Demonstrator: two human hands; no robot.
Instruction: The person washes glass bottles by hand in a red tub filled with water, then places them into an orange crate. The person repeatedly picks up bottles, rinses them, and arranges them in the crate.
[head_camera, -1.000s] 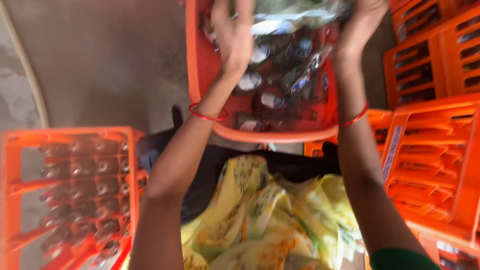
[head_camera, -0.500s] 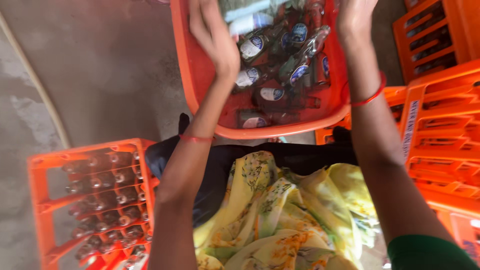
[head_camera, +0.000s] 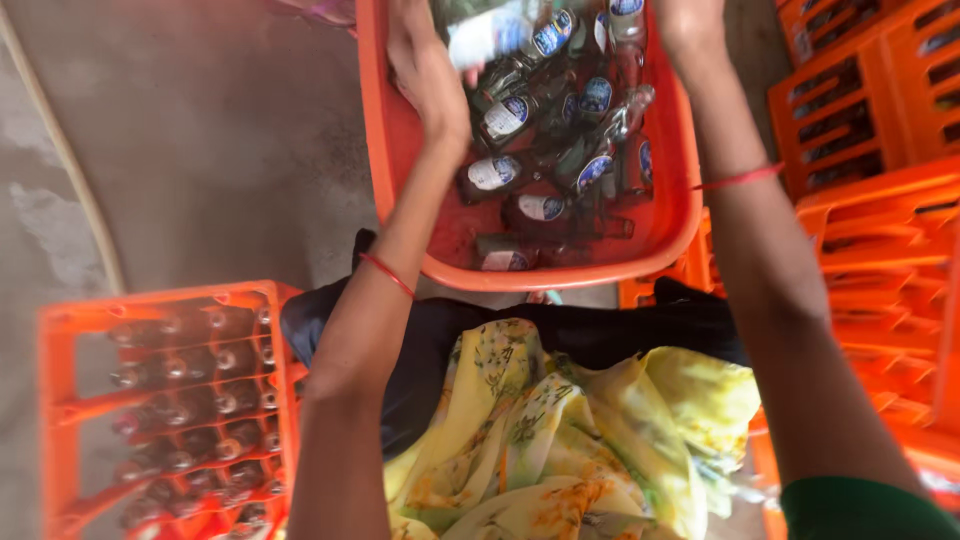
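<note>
The left hand (head_camera: 425, 70) reaches into the orange plastic tub (head_camera: 400, 180) at twelve o'clock. Its fingers curl at the neck end of a glass bottle with a pale label (head_camera: 490, 35), but motion blur hides the fingertips, so I cannot tell whether the grip closes on it. The right hand (head_camera: 690, 25) sits at the tub's far right rim, at one o'clock; the frame edge cuts off its fingers and its grip cannot be told either. Each wrist wears a thin red thread.

The tub is a smooth, glossy basin with rounded corners and a rolled lip. Inside it lies a loose heap of bottles (head_camera: 560, 160), dark and clear glass, wet-looking, lying crosswise, with oval blue-and-white labels.

At seven o'clock stands an orange crate (head_camera: 60, 400), rigid plastic with a square grid, its cells filled by upright dark bottles seen from the caps. At three o'clock, stacked orange crates (head_camera: 860, 140) show slotted walls. At six o'clock, soft yellow flowered cloth (head_camera: 560, 430) drapes over the lap above a dark garment. The floor (head_camera: 200, 130) is rough grey concrete.
</note>
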